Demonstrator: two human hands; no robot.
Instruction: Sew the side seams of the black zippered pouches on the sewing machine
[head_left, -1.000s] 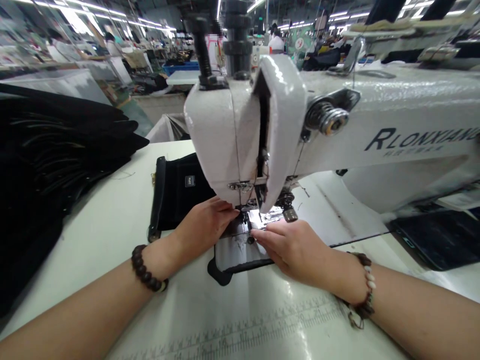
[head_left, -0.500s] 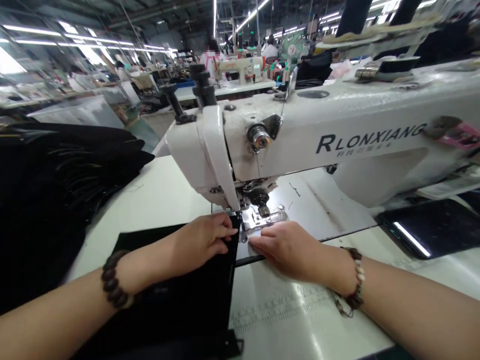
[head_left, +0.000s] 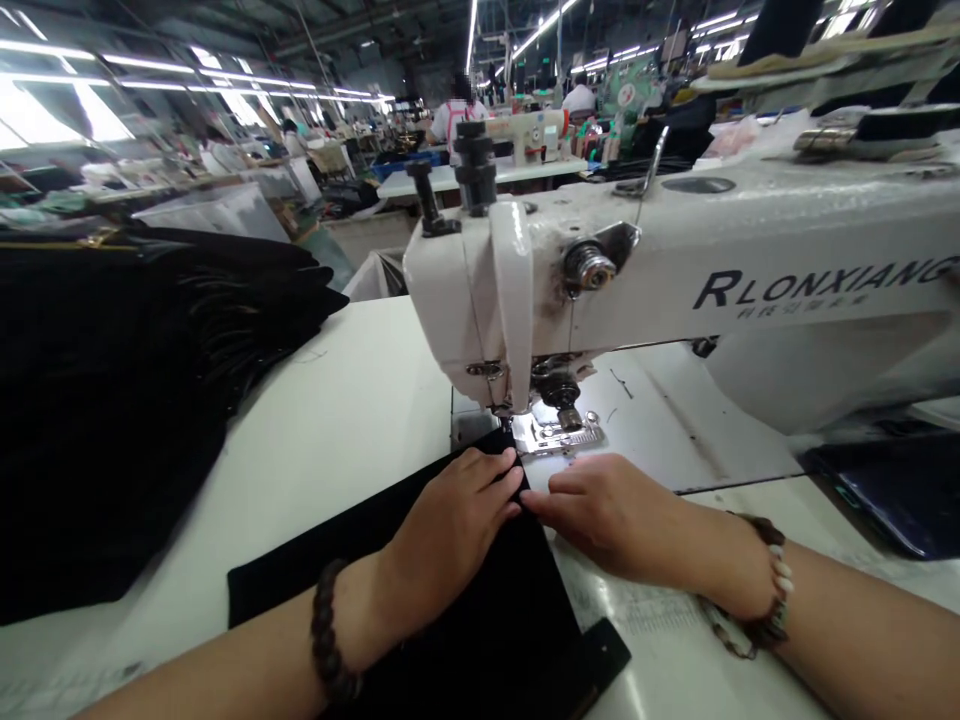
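Note:
A black fabric piece (head_left: pixel 517 610) lies slanted on the white table, its top corner under the presser foot of the sewing machine (head_left: pixel 480 300). My left hand (head_left: pixel 450 530) rests flat on the fabric, fingers extended close together near the foot. At the fabric's right edge, my right hand (head_left: pixel 600 510) touches it with the tip of its index finger; the other fingers are curled in, and whether they pinch anything is hidden. A metal edge guide (head_left: pixel 562 435) sits just right of the presser foot.
A heap of black fabric (head_left: pixel 112 400) covers the left side. A dark phone-like device (head_left: pixel 892 490) lies at the right under the machine arm. Behind stand another sewing machine (head_left: pixel 532 135) and people at work.
The fabric has turned, its lower end swinging right, and its right edge is now at my right fingertip. My left hand has moved with it. The whole view has shifted.

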